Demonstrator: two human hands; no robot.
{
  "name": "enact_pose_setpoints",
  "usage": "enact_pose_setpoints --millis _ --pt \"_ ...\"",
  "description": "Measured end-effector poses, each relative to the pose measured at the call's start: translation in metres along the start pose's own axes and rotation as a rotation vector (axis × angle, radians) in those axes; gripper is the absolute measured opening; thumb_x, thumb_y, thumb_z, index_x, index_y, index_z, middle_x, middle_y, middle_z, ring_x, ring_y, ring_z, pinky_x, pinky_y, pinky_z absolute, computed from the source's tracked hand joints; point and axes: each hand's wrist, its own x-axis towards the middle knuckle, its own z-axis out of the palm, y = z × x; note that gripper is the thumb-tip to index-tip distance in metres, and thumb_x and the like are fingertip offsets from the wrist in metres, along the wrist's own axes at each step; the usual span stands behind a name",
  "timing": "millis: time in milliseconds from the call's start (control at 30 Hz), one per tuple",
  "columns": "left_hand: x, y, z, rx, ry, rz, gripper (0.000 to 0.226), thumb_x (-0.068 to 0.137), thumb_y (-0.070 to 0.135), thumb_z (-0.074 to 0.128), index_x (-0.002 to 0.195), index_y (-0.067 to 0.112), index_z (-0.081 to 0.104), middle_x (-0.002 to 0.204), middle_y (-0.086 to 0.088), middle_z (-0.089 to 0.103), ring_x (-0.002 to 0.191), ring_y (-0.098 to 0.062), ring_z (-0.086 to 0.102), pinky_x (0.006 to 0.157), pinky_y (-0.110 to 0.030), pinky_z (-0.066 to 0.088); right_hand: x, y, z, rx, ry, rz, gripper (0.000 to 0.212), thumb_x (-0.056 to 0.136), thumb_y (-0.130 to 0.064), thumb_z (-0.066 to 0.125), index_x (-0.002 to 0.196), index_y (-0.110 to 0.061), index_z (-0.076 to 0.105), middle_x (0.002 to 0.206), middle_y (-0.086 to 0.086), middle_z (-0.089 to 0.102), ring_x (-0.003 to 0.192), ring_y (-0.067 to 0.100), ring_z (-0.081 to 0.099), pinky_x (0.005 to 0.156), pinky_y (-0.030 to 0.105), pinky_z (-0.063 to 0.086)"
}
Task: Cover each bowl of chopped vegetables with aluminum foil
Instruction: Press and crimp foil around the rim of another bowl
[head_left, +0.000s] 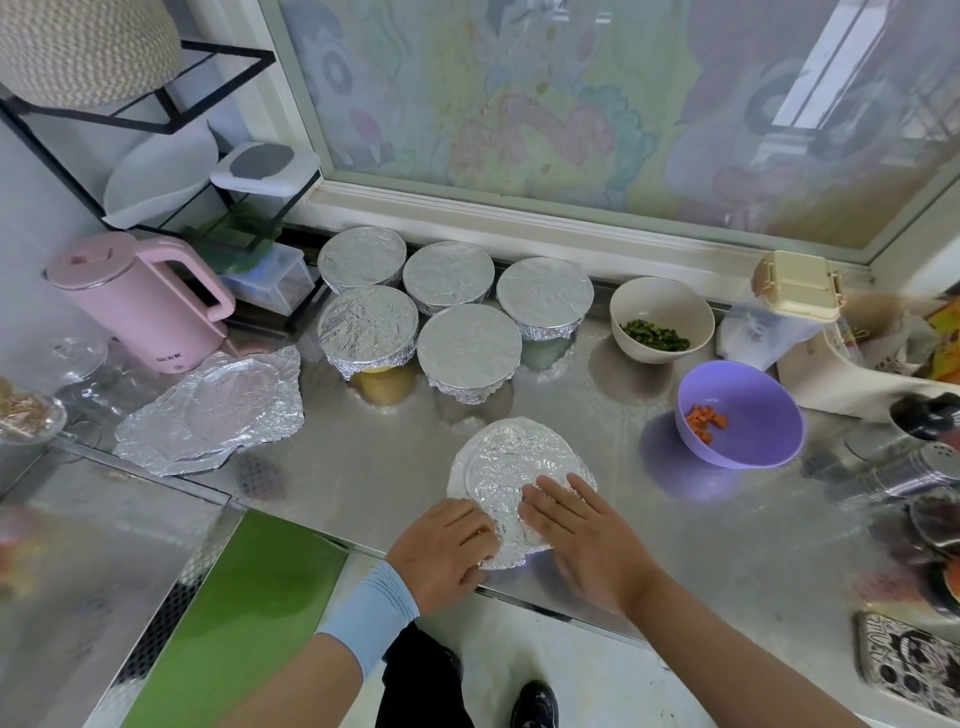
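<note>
A foil-covered bowl (511, 462) stands near the counter's front edge. My left hand (441, 545) curls round its near left rim and presses the foil down the side. My right hand (582, 535) lies flat on the foil top with straight fingers. Several foil-covered bowls (467, 345) are grouped at the back by the window. A white bowl with chopped greens (661, 318) and a purple bowl with diced carrot (740, 413) stand uncovered on the right. Loose foil sheets (213, 410) lie stacked on the left.
A pink kettle (140, 301) and a black wire rack (171, 171) stand at the back left. A cream lidded box (797, 283), bags and metal shakers (904, 467) crowd the right side. A phone (909, 660) lies at the front right. The steel counter (363, 467) ends just before me.
</note>
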Motion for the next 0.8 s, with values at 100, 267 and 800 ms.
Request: enact_pose_setpoints --millis 100,267,800 --pt "0.001 -0.006 0.007 -0.02 -0.049 -0.004 0.019 0.082 0.012 0.061 0.098 0.02 0.055 0.119 -0.005 0.064 0.119 -0.026 0.057 0.099 -0.034 0.048 0.007 -0.003 -0.008 0.043 -0.015 0.048 0.05 0.089 -0.021 0.042 0.137 -0.015 0.054 0.15 0.011 0.043 0.139 0.03 0.039 0.113 0.046 0.026" --pt "0.006 -0.013 0.009 -0.054 -0.065 -0.061 0.012 0.086 0.019 0.057 0.098 0.021 0.058 0.119 0.002 0.068 0.109 -0.018 0.063 0.09 -0.032 0.054 0.019 0.002 -0.009 0.141 -0.039 0.207 0.063 0.081 -0.013 0.039 0.143 -0.019 0.045 0.155 0.009 0.034 0.143 0.028 0.031 0.114 0.046 0.021" --pt "0.063 -0.038 -0.011 -0.86 0.186 -1.556 0.019 0.089 0.028 0.067 0.106 0.02 0.064 0.1 -0.001 0.067 0.088 -0.019 0.061 0.083 -0.027 0.045 0.068 0.031 -0.02 0.983 -0.073 1.543 0.055 0.086 -0.054 0.05 0.128 -0.019 0.053 0.128 0.009 0.061 0.106 0.028 0.06 0.1 0.042 0.046"
